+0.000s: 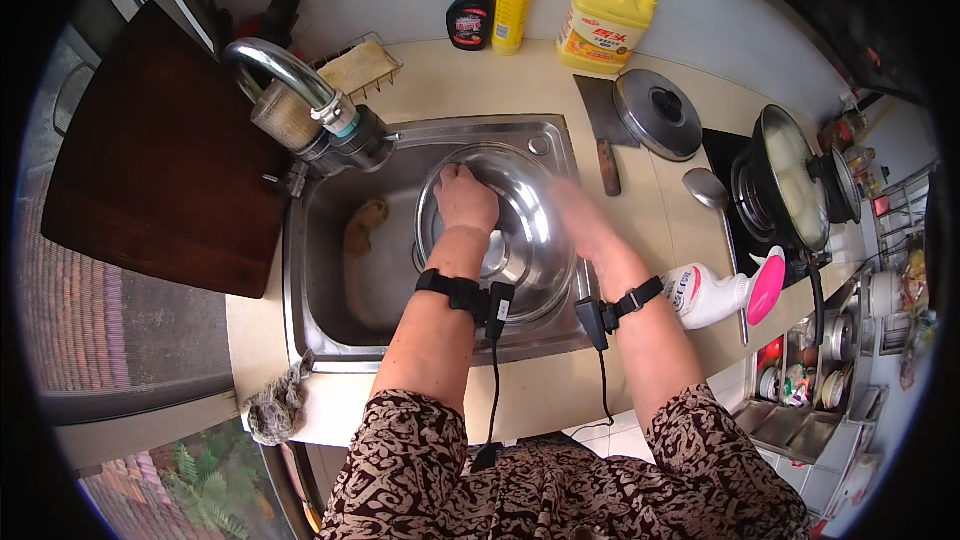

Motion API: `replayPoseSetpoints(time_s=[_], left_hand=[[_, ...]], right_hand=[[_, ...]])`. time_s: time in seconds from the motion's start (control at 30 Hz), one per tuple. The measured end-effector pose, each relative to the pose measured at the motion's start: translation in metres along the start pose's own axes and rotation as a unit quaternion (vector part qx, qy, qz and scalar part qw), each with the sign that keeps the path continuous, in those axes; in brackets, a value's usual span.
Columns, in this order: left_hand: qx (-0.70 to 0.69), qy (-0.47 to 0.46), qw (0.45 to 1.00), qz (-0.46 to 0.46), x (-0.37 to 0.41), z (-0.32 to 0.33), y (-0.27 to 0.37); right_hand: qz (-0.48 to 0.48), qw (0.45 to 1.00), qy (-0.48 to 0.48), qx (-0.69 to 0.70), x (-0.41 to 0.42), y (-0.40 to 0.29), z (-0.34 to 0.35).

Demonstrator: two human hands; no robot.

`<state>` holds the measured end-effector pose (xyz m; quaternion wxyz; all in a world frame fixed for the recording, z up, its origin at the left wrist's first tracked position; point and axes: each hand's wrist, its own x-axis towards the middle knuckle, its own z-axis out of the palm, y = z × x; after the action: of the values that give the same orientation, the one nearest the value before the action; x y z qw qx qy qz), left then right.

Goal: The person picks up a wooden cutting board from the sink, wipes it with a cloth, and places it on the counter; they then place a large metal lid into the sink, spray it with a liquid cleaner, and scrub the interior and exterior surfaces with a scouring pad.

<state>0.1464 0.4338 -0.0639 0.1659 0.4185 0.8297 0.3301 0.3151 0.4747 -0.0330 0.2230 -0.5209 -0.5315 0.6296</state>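
A large shiny metal basin (pixel 525 292) rests in the right part of the stainless steel sink (pixel 322 345). My left hand (pixel 466 199) is curled inside the basin near its left side, its fingertips hidden; whether it holds anything cannot be told. At the basin's right rim is my right hand (pixel 581 217), blurred, and its grip is unclear. A chrome faucet (pixel 281 64) with a filter unit arches over the sink's back left corner. A brown, lumpy object (pixel 365 225) lies at the left of the sink bowl.
A dark cutting board (pixel 172 157) leans at left. On the right counter are a cleaver (pixel 606 116), a pot lid (pixel 658 114), a spatula (pixel 706 187), a white spray bottle (pixel 705 294) and a wok (pixel 787 172) on the stove. A grey rag (pixel 277 409) hangs at the front edge.
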Motion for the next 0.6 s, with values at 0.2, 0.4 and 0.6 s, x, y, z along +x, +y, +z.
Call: replayPoseSetpoints(time_s=[0.2,0.4,0.6], left_hand=[[-0.031,0.026,0.995,0.094,-0.049,0.013,0.028],[0.066,-0.017,0.961,0.267,-0.136,0.019,0.017],[0.135,-0.075,0.986,-0.065,-0.003,-0.001,0.016]], right_hand=[[0.001,0.998,-0.043,0.036,0.021,0.022,-0.014],[-0.005,1.000,-0.022,-0.008,0.019,0.020,-0.011],[0.000,0.999,0.030,-0.021,-0.013,-0.012,0.003]])
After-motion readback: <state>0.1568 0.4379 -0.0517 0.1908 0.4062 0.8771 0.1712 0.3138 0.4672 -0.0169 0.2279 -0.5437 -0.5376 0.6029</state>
